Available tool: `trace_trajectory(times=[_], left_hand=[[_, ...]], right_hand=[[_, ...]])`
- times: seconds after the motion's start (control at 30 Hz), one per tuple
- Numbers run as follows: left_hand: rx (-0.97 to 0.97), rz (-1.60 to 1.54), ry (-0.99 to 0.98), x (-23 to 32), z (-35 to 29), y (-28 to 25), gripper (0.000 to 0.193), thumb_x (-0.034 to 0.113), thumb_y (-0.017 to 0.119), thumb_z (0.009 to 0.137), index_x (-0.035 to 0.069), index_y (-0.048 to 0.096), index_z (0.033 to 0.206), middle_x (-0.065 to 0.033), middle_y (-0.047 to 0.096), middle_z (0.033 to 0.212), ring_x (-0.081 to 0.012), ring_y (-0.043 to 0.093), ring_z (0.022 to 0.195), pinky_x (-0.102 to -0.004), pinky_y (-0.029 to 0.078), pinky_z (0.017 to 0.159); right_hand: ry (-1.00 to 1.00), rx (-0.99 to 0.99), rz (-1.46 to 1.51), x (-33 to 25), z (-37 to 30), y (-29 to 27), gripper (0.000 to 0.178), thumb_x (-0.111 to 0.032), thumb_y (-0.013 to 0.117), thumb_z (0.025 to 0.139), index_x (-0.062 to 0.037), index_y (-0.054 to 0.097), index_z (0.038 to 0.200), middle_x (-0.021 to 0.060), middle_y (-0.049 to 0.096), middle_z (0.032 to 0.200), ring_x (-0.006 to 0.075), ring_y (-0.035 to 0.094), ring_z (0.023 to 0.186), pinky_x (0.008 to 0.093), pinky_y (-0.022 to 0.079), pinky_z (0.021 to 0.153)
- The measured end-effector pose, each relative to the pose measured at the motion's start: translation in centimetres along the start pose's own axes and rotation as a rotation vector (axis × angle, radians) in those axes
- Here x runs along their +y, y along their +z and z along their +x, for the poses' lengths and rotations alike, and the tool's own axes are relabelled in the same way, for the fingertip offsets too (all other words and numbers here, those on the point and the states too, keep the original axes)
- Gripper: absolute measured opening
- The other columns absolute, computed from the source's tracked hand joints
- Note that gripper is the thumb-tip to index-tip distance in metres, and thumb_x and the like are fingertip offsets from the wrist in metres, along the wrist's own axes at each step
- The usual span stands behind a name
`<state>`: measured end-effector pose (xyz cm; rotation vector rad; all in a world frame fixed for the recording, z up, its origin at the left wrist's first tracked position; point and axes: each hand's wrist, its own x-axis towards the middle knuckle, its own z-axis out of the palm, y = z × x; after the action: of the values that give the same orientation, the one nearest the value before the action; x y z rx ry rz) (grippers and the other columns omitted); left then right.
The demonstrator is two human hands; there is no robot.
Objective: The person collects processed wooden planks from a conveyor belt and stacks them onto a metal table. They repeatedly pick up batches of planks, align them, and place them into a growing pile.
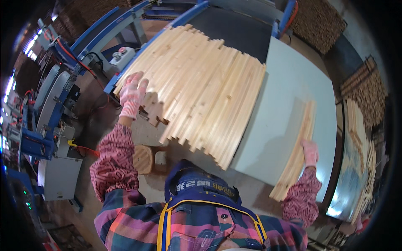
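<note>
Pale wooden strips (205, 88) lie side by side in a wide layer with uneven ends, on a dark conveyor belt (234, 25). At the layer's left edge is my left hand (133, 95), in a pink knitted glove, fingers stretched out and touching or just above the wood. My right hand (310, 154), gloved alike, grips the right side of a narrow bundle of wooden strips (298, 152). That bundle lies slantwise over a pale smooth tabletop (268, 125), its near end reaching past the front edge. Some of it is smeared by motion.
A control box (122, 56) with a red button stands left of the belt. Blue-framed machinery (54, 96) fills the left side. Below sits a brown stool (144, 160). Stacked wood (318, 23) stands at the back right, more strips (358, 125) at the far right.
</note>
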<state>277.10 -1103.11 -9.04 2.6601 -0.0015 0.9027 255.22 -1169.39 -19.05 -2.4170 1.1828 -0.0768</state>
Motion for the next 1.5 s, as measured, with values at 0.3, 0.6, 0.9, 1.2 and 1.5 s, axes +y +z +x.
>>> trace_trajectory(times=[0.3, 0.6, 0.9, 1.2, 1.5], left_hand=[[-0.046, -0.412, 0.139, -21.1, 15.6, -1.1, 0.037, 0.021, 0.055, 0.094, 0.005, 0.063, 0.126, -0.0137, 0.063, 0.127, -0.0280, 0.058, 0.117, -0.0363, 0.043, 0.103], [-0.028, 0.073, 0.144, -31.0, 30.2, 10.2, 0.043, 0.024, 0.052, 0.096, 0.001, 0.056, 0.132, -0.0160, 0.058, 0.134, -0.0314, 0.052, 0.125, -0.0394, 0.038, 0.108], [-0.061, 0.137, 0.135, -29.2, 30.6, 10.6, 0.049, 0.028, 0.056, 0.095, -0.004, 0.053, 0.133, -0.0214, 0.054, 0.136, -0.0317, 0.050, 0.126, -0.0384, 0.037, 0.108], [-0.201, -0.384, 0.334, -13.0, 18.4, 10.8, 0.056, 0.024, 0.066, 0.092, -0.006, 0.050, 0.136, -0.0232, 0.050, 0.139, -0.0304, 0.046, 0.128, -0.0357, 0.036, 0.109], [-0.491, -0.423, 1.269, 13.2, -10.6, 9.4, 0.068, 0.027, 0.075, 0.077, 0.010, 0.051, 0.139, -0.0145, 0.053, 0.138, -0.0369, 0.046, 0.131, -0.0458, 0.039, 0.109]], right_hand=[[0.188, 0.011, 0.071, -10.9, -13.4, 3.5, 0.059, -0.052, 0.056, 0.084, 0.0020, 0.070, 0.104, 0.0234, 0.071, 0.092, 0.0364, 0.069, 0.093, 0.0440, 0.054, 0.082], [0.432, -0.104, -0.008, -21.7, -20.3, 4.0, 0.062, -0.049, 0.058, 0.085, 0.0009, 0.063, 0.121, 0.0207, 0.069, 0.110, 0.0347, 0.066, 0.106, 0.0461, 0.052, 0.087], [0.454, -0.147, 0.130, -25.0, -20.5, 4.9, 0.050, -0.043, 0.059, 0.086, -0.0042, 0.067, 0.116, 0.0164, 0.071, 0.107, 0.0329, 0.069, 0.098, 0.0488, 0.055, 0.077], [-0.006, -0.035, 0.009, -24.2, -19.0, 9.6, 0.060, -0.053, 0.059, 0.086, 0.0027, 0.067, 0.107, 0.0213, 0.071, 0.094, 0.0356, 0.069, 0.090, 0.0485, 0.054, 0.076], [0.049, -0.217, 0.672, -6.5, -31.6, 14.3, 0.067, -0.061, 0.064, 0.079, -0.0042, 0.067, 0.114, 0.0196, 0.069, 0.105, 0.0314, 0.066, 0.101, 0.0398, 0.047, 0.090]])
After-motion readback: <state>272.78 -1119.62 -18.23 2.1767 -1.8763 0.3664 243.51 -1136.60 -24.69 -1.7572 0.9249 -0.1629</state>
